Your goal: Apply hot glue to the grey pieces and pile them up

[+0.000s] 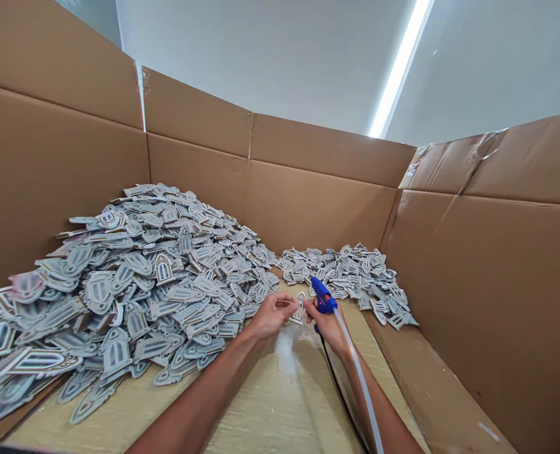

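Near the middle, my left hand (271,314) is closed in a pinch at the left edge of a small window-shaped piece (299,307), pale with an arched, patterned top. My right hand (331,326) is wrapped round a blue glue gun (324,296), and its fingertips come to the piece's right edge. A long translucent glue stick (355,362) runs back from the gun over my right forearm, with a black cord (333,372) beside it. A whitish clump (285,349), perhaps glue strands, lies below my hands; its exact make-up is unclear.
A large heap of grey window-shaped pieces (166,277) rises on the left. Another, smaller pile (350,271) lies at the back right. Tall cardboard walls (318,202) surround the pale wooden work surface (261,403). A cardboard strip (431,378) runs along its right side.
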Demonstrator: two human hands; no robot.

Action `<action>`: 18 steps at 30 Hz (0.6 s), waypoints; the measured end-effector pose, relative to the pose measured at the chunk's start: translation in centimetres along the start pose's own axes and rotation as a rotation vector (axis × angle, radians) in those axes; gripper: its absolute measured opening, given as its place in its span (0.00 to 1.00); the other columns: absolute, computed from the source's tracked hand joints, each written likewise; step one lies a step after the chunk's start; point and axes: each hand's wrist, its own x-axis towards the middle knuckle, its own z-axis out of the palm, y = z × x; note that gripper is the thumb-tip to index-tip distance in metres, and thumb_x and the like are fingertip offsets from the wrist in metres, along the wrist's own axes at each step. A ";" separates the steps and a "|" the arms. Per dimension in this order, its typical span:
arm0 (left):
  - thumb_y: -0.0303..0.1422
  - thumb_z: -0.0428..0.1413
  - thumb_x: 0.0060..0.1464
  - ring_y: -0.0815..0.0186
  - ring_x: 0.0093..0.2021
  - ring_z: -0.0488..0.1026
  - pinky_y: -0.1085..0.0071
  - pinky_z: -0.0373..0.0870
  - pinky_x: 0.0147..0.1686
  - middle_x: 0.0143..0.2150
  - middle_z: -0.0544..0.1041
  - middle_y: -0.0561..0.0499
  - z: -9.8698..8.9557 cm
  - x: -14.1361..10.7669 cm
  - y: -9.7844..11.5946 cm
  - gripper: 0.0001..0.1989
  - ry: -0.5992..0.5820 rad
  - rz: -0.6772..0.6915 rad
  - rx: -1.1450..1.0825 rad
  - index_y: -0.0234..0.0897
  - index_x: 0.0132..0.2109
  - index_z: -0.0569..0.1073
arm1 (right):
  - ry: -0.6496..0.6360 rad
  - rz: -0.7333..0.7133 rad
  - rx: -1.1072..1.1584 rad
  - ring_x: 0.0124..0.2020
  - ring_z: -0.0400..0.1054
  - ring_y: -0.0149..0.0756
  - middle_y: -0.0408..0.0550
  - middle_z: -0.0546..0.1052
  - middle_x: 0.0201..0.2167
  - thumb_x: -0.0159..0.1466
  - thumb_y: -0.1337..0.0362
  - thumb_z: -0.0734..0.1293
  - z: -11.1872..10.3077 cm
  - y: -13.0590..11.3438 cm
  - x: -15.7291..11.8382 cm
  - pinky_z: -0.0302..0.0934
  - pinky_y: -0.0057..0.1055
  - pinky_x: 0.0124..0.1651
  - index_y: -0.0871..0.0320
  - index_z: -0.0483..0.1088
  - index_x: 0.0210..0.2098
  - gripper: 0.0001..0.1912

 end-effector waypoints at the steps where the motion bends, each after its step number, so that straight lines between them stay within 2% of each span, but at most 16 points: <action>1: 0.52 0.69 0.34 0.72 0.24 0.64 0.74 0.61 0.25 0.27 0.72 0.53 0.0 0.0 -0.1 0.26 -0.009 0.002 -0.007 0.33 0.28 0.73 | -0.020 0.003 0.017 0.19 0.65 0.32 0.41 0.71 0.16 0.53 0.40 0.71 0.2 -0.2 -0.1 0.59 0.27 0.24 0.53 0.61 0.19 0.26; 3: 0.52 0.69 0.33 0.72 0.23 0.64 0.74 0.63 0.23 0.27 0.71 0.53 0.1 0.0 -0.3 0.27 0.020 -0.006 -0.018 0.33 0.29 0.73 | -0.026 0.033 0.041 0.20 0.67 0.33 0.43 0.74 0.18 0.52 0.38 0.71 0.2 -0.5 -0.4 0.59 0.27 0.23 0.54 0.63 0.21 0.26; 6: 0.49 0.69 0.35 0.72 0.22 0.65 0.74 0.63 0.20 0.27 0.71 0.53 0.2 0.2 -0.7 0.25 0.147 -0.004 -0.037 0.34 0.30 0.73 | -0.038 0.081 0.053 0.22 0.71 0.35 0.47 0.78 0.23 0.53 0.38 0.70 0.1 -0.9 -0.6 0.60 0.27 0.22 0.55 0.70 0.26 0.25; 8: 0.46 0.69 0.37 0.70 0.24 0.67 0.74 0.65 0.19 0.29 0.72 0.52 0.3 0.3 -0.8 0.22 0.205 0.010 -0.058 0.34 0.31 0.73 | -0.083 0.067 0.062 0.23 0.71 0.35 0.48 0.78 0.24 0.52 0.40 0.72 0.1 -0.9 -0.7 0.62 0.28 0.24 0.56 0.71 0.26 0.24; 11: 0.41 0.69 0.37 0.68 0.27 0.70 0.73 0.68 0.21 0.31 0.72 0.52 0.4 0.3 -0.8 0.19 0.212 0.026 -0.109 0.35 0.31 0.72 | -0.109 0.022 0.101 0.22 0.68 0.32 0.46 0.76 0.23 0.50 0.44 0.74 0.5 -0.8 -0.7 0.63 0.28 0.26 0.55 0.67 0.22 0.22; 14: 0.37 0.69 0.37 0.68 0.27 0.70 0.73 0.69 0.22 0.30 0.71 0.53 0.6 0.3 -0.7 0.18 0.189 0.001 -0.182 0.36 0.34 0.71 | -0.040 -0.007 0.084 0.21 0.64 0.30 0.44 0.74 0.22 0.52 0.46 0.73 0.4 -0.8 -0.5 0.61 0.27 0.25 0.55 0.66 0.22 0.21; 18: 0.30 0.65 0.39 0.71 0.23 0.67 0.76 0.63 0.21 0.25 0.69 0.57 0.6 0.4 -0.6 0.18 0.217 -0.115 -0.298 0.38 0.38 0.68 | -0.018 -0.024 -0.004 0.20 0.61 0.30 0.42 0.70 0.21 0.54 0.48 0.72 -0.6 -0.8 -0.1 0.58 0.27 0.24 0.56 0.67 0.24 0.19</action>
